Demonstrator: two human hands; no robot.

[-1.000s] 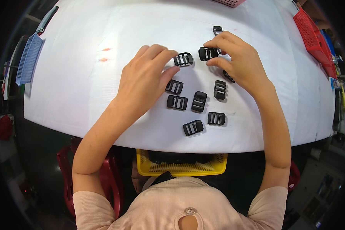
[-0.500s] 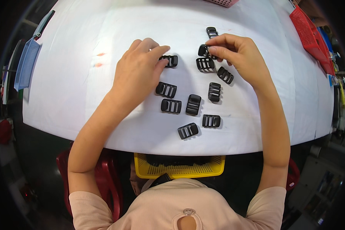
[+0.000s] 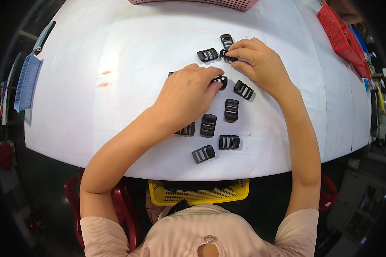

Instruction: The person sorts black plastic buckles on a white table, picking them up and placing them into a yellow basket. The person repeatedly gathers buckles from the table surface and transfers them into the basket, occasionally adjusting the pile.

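Observation:
Black plastic strap buckles with slotted bars lie scattered on a white-covered table (image 3: 128,55). My left hand (image 3: 186,92) reaches over the middle, thumb and forefinger closed on a buckle (image 3: 221,81) whose far end shows past the fingertips. My right hand (image 3: 261,64) is farther off and to the right, its fingers pinching another buckle (image 3: 228,57), partly covered. Just left of that one lies a loose buckle (image 3: 208,55), and beyond it a second loose buckle (image 3: 227,41). My left hand and wrist partly cover another buckle (image 3: 186,129).
Nearer me lie several more buckles, one upright-turned buckle (image 3: 208,125) among them. A yellow basket (image 3: 199,201) with dark contents sits below the table's near edge. Pink (image 3: 193,3), red (image 3: 343,43) and blue (image 3: 28,83) baskets stand around the far and side edges.
My left hand has moved right, from one buckle to another. A buckle now lies left of my right hand, where bare cloth was. The whole view has shifted slightly.

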